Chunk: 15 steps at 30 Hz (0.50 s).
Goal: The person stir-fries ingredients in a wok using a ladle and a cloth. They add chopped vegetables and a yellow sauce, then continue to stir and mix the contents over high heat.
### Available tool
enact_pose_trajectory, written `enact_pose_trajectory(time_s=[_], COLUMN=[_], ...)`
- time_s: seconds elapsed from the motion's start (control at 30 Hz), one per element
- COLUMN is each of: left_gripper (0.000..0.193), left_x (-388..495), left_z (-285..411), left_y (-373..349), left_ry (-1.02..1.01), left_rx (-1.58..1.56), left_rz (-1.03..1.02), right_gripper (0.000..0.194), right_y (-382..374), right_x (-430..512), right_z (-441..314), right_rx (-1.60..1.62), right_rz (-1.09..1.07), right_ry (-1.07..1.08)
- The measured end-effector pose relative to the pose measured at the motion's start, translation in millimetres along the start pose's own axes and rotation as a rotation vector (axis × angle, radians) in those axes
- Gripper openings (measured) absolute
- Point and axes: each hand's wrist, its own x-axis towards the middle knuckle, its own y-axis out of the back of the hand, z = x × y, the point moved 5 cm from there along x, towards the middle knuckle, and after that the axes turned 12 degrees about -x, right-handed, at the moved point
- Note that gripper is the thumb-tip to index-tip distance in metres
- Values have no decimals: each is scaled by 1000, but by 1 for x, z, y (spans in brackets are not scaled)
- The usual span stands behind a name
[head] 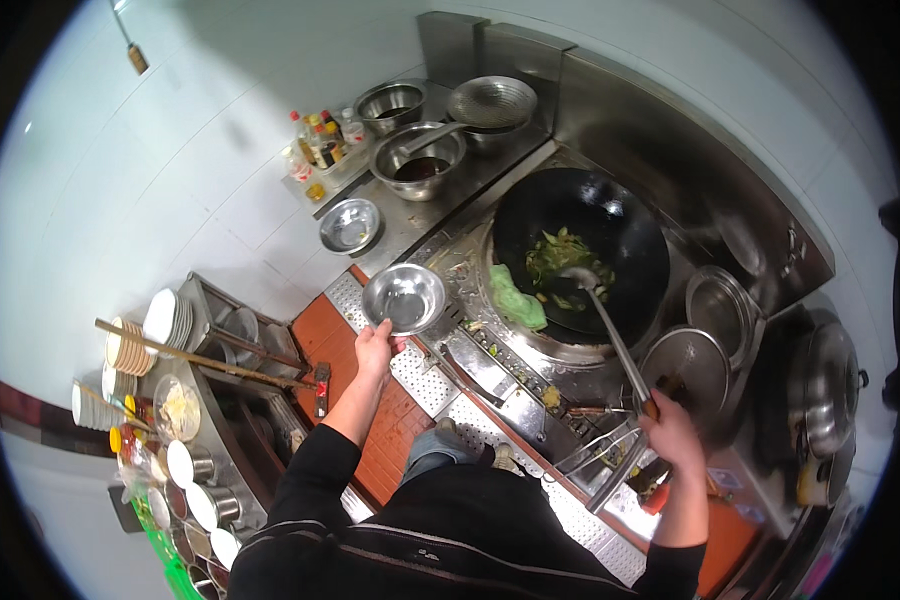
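My left hand [376, 351] grips the near rim of a shiny metal bowl [403, 299], which looks empty and is held out left of the stove. My right hand [673, 432] is closed around the wooden end of a long-handled metal wok ladle [618, 334]. The ladle's head rests in a large black wok [630, 225], among cooked green vegetable pieces [562, 255]. A light green cloth [516, 300] lies over the wok's near left rim. To the right of the wok, close to my right hand, is a round metal strainer [694, 360].
Metal bowls of dark liquid [420, 169], a perforated skimmer [493, 103], a smaller bowl [349, 226] and sauce bottles [321, 142] stand behind on the left. Stacked plates [169, 322], a wooden stick [202, 358] and metal containers [211, 507] occupy the left counter. A lidded pot [829, 390] stands far right.
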Motion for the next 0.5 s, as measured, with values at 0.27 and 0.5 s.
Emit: enact_pose_trajectory(time_s=[0.27,0.5], left_gripper=[21,34], left_x=[149,302], left_z=[78,77], left_y=[50,54], left_ry=[-214,190], left_rx=[72,102], left_rz=[67,27], right_gripper=[57,61], right_y=[-46,-71], right_x=[95,51], right_z=[-23,-71], right_rx=[351,451], right_rz=[183,44], right_ry=[-209,-327])
